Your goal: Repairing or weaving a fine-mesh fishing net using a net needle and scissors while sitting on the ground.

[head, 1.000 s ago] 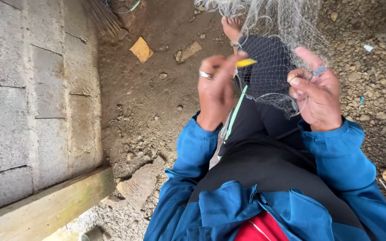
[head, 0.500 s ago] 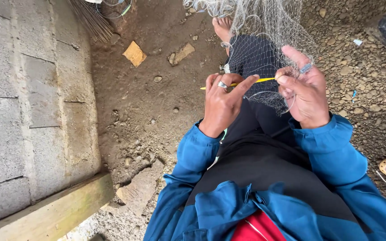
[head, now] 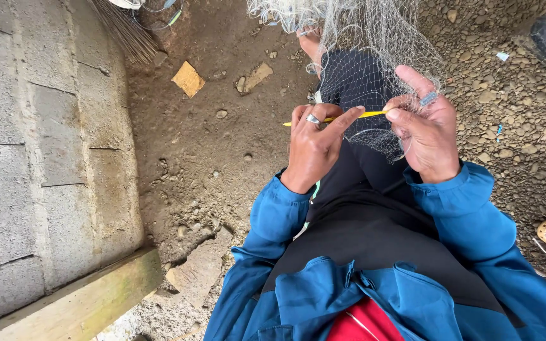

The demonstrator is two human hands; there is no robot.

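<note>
Needle (head: 349, 116) pinched in left hand (head: 314, 148), net (head: 374, 38) pinched in right hand (head: 428, 139).
Yellow needle runs level between both hands, over the lap; left fingers closed on it, right thumb and fingers closed on pale mesh draped over the knee. Dirt ground (head: 210, 164), block wall (head: 39, 158) at left.

Head camera looks steeply down, close over lap.
</note>
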